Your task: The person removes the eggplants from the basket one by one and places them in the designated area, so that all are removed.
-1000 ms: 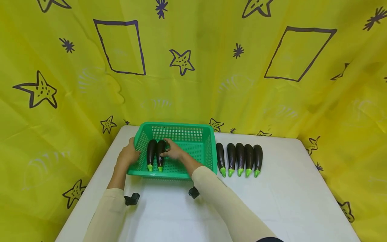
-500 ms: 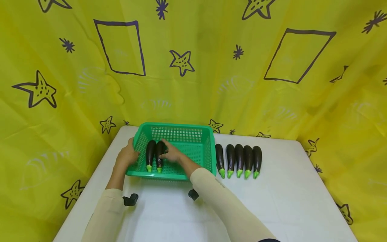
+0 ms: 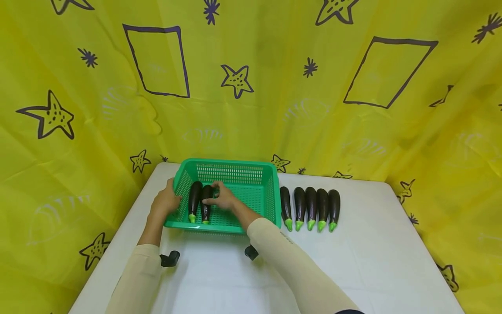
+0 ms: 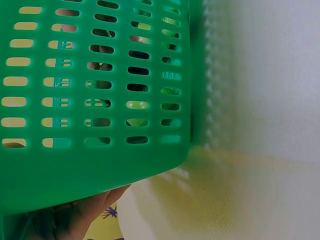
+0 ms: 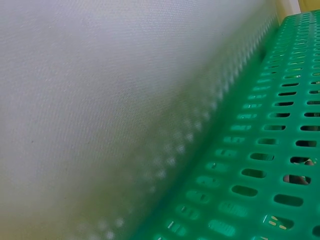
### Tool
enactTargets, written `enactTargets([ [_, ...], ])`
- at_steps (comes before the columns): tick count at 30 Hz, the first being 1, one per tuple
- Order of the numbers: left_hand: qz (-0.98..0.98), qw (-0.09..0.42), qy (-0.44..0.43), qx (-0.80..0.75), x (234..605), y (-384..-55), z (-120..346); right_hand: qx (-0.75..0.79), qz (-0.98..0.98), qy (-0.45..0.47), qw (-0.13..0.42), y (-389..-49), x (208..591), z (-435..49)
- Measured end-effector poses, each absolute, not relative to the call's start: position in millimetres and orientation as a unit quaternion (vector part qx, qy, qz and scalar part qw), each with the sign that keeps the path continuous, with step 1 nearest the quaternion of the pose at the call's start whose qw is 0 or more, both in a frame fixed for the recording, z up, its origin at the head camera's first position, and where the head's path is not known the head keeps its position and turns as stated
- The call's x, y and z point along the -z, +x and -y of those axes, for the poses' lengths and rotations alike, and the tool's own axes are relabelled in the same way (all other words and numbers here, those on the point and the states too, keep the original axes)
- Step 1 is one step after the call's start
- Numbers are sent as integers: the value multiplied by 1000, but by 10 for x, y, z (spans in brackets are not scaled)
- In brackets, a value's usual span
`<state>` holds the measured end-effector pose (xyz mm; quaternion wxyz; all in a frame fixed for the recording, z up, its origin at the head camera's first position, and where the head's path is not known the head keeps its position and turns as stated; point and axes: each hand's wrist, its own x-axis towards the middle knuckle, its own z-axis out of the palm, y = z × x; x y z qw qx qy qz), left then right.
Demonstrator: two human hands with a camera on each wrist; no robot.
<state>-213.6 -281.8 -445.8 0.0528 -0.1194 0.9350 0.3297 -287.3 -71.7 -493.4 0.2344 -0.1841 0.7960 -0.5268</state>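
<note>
A green plastic basket (image 3: pixel 251 192) with slotted walls stands at the left of the table. My left hand (image 3: pixel 166 201) grips its left rim; in the left wrist view part of that hand (image 4: pixel 92 212) shows below the slotted wall. Two dark eggplants with green stem ends lie side by side inside. The left eggplant (image 3: pixel 194 198) is untouched. My right hand (image 3: pixel 224 198) reaches over the front rim and holds the right eggplant (image 3: pixel 206 211), thumb across it and fingers at its far end. In the right wrist view the basket wall (image 5: pixel 255 175) hides most of that hand.
To the basket's right, several more eggplants (image 3: pixel 311 208) lie in a row on the white table (image 3: pixel 376 257), stems toward me. A yellow patterned curtain (image 3: pixel 266 122) rises behind and at both sides. Black camera mounts (image 3: pixel 170 259) hang under the wrists.
My right thumb has moved left across the right eggplant and the fingers have drawn in on it. Both eggplants in the basket have shifted slightly left. The left hand stays on the rim.
</note>
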Motion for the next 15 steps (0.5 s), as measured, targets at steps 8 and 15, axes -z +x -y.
enactTargets([
  [8,-934,52,-119,-333,4478,-2142,2839,519,-797,-199,236,-2877,4938,742],
  [15,-934,52,-131,-329,4505,-2160,2835,530,-784,-204,250,-2917,4924,727],
])
